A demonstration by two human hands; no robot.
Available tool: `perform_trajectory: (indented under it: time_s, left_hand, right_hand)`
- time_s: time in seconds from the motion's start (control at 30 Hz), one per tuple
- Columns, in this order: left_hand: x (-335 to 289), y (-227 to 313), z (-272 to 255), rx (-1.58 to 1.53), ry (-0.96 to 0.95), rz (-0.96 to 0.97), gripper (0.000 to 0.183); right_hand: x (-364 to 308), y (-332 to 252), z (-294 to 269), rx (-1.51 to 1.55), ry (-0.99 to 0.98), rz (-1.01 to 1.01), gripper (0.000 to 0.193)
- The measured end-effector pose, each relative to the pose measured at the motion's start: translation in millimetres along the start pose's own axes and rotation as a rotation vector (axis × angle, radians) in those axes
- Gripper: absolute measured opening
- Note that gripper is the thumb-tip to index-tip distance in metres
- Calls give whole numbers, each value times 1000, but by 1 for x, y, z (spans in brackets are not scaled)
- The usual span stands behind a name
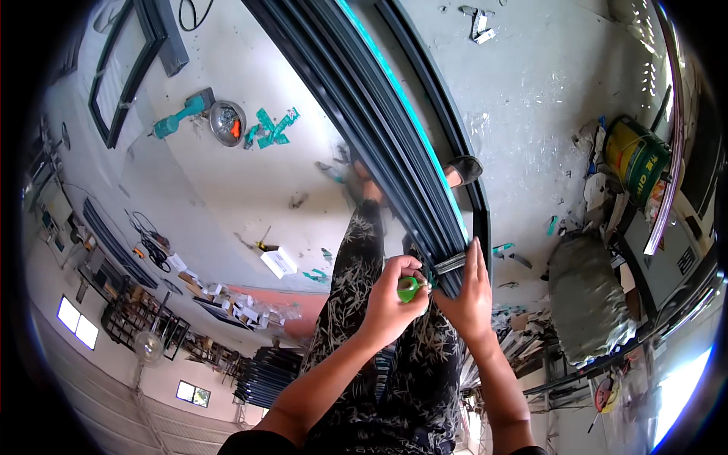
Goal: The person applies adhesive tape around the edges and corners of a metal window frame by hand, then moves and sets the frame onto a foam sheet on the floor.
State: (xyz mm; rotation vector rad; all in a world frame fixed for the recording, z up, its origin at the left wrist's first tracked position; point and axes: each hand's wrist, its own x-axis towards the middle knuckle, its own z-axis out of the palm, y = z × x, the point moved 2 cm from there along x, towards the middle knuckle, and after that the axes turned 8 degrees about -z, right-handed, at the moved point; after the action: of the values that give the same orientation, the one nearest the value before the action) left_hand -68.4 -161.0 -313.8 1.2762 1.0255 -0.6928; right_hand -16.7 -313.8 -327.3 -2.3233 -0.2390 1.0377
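A long bundle of dark profiles with a teal strip along one edge runs from the top of the view down to my hands. My left hand, by the bundle's near end, is closed round a small roll with a bright green ring core, which looks like a tape roll. A shiny clear band lies across the profiles close to that end. My right hand rests against the bundle's right side, fingers stretched out along it, and holds nothing. Its thumb reaches toward the left hand; the spot between them is partly hidden.
Another dark profile lies right of the bundle. On the floor at left are a teal power tool, a metal bowl, teal tape scraps and a white box. A yellow-green bucket stands at right.
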Motion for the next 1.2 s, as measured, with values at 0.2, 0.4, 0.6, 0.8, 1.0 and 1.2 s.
perform_trajectory:
  time_s: [0.2, 0.4, 0.6, 0.8, 1.0, 1.2]
  left_hand:
    - [-3, 11, 23, 70, -9, 21, 38]
    - [7, 14, 24, -51, -27, -76, 24]
    - [-3, 43, 9, -26, -46, -117, 31]
    - [61, 135, 24, 1006, 194, 842, 28]
    - [105, 71, 0, 1284, 293, 986, 19]
    - [105, 75, 8, 1235, 274, 1016, 16]
  right_hand:
    - [-3, -36, -42, 84, -74, -225, 63]
    - [20, -17, -51, 437, -338, -246, 74]
    - [12, -17, -27, 387, -189, -239, 59]
    - [5, -3, -25, 378, -222, -146, 49]
    - [6, 26, -59, 110, 10, -307, 58]
    - [83, 130, 24, 285, 130, -55, 64]
